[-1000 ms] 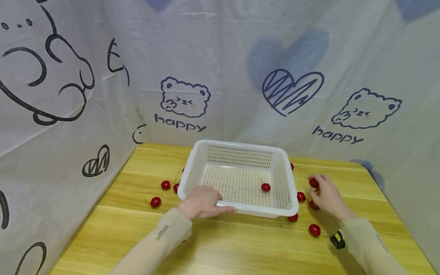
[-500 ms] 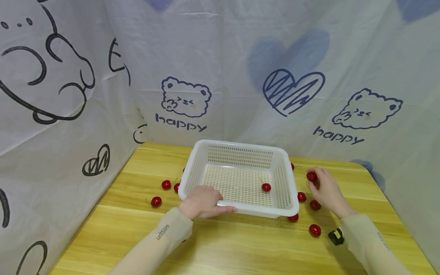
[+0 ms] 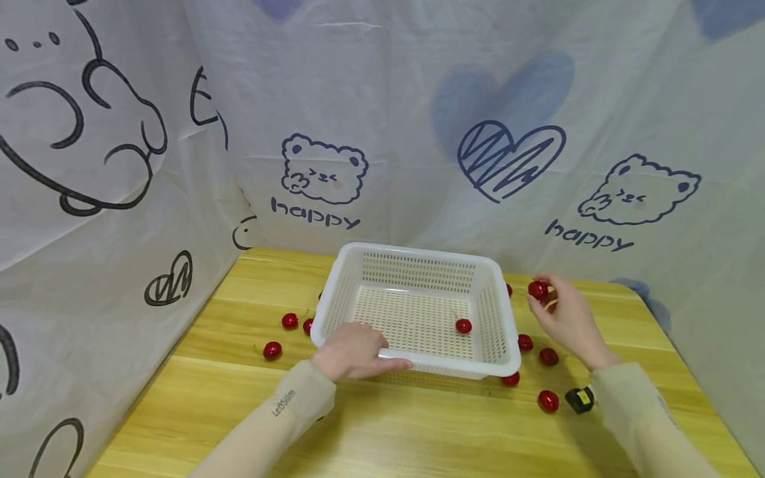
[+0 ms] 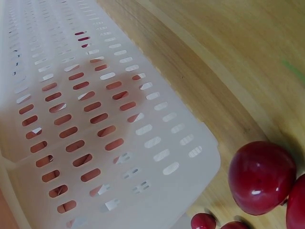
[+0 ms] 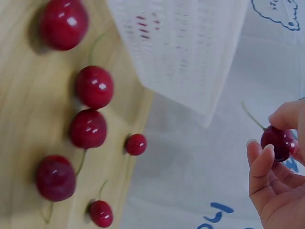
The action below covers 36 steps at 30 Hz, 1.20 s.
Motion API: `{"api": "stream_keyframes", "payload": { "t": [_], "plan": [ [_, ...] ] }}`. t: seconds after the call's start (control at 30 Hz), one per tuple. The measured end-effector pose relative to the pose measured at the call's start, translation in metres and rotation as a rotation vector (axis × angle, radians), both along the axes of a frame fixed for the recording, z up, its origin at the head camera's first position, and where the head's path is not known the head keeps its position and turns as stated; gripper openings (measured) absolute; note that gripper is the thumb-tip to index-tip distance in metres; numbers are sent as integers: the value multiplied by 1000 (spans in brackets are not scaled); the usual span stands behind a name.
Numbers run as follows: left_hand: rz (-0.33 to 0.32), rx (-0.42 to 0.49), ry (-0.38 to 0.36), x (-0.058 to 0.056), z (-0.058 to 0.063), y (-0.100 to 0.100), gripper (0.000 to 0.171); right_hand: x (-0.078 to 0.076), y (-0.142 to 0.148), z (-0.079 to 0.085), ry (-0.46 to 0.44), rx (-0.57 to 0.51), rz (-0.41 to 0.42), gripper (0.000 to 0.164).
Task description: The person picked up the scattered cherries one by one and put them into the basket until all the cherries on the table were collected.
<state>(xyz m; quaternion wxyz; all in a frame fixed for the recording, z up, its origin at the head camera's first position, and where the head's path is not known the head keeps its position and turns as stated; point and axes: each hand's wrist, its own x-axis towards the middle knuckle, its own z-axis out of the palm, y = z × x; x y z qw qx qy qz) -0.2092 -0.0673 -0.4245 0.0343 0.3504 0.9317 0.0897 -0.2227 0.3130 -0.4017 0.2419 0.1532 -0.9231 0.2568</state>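
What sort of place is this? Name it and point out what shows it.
Probably a makeshift tabletop work corner, perhaps set up for recording: a wood-grain table enclosed by hanging printed sheets, with a white basket and loose cherries on it.

The basket (image 3: 448, 362) stands on the table (image 3: 388, 425), its far side near the back edge. In it, a single cherry (image 3: 463, 326) lies on the floor toward the right wall. The left hand (image 3: 352, 348) grips the front rim near its left corner. Loose cherries (image 3: 272, 350) lie left of the basket; other cherries (image 3: 548, 356) lie along its right side. The right hand (image 3: 568, 325) holds another cherry (image 3: 538, 290) toward the table's back right corner. Behind the back edge hangs a cloth (image 3: 412, 106).
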Motion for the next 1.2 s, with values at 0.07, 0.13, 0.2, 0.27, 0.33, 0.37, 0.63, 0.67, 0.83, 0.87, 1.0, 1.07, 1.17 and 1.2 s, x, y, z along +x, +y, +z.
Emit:
{"api": "stream_keyframes", "payload": {
  "t": [0.07, 0.13, 0.2, 0.27, 0.33, 0.37, 0.63, 0.67, 0.83, 0.87, 1.0, 1.07, 1.17, 1.2],
  "plan": [
    [0, 3, -4, 0, 0, 0, 62, -1, -4, 4, -2, -9, -3, 34],
    [1, 3, -6, 0, 0, 0, 62, -2, -9, 8, -8, -21, -5, 32],
    [1, 5, -6, 1, -1, 1, 62, -4, -14, 11, -15, -31, -13, 30],
    [0, 1, -3, 0, -1, 0, 63, -6, -20, 14, -17, -42, -17, 28],
    [-2, 1, -2, 0, -1, 0, 63, -8, -26, 17, -18, -53, -24, 27],
    [-2, -1, -2, 0, -1, 0, 63, -9, -29, 19, -19, -57, -26, 27],
    [5, -17, -12, 0, 0, 1, 64, -20, -55, 35, -12, -117, -6, 32],
    [6, -18, -14, 0, 0, 1, 65, -22, -59, 36, -8, -125, 0, 31],
    [8, -16, -14, 0, -1, 1, 65, -34, -76, 42, 22, -161, 39, 30],
    [9, -17, -15, 0, -1, 1, 65, -37, -80, 43, 26, -168, 48, 29],
    [11, -19, -15, -1, -2, 1, 65, -46, -92, 44, 26, -197, 76, 29],
    [11, -16, -17, -1, -2, 1, 66, -50, -97, 44, 18, -205, 82, 29],
    [13, -5, -15, 0, -2, 1, 65, -58, -104, 42, 5, -213, 87, 28],
    [13, -4, -14, 0, -2, 1, 65, -61, -106, 41, -5, -213, 88, 28]
  ]
}}
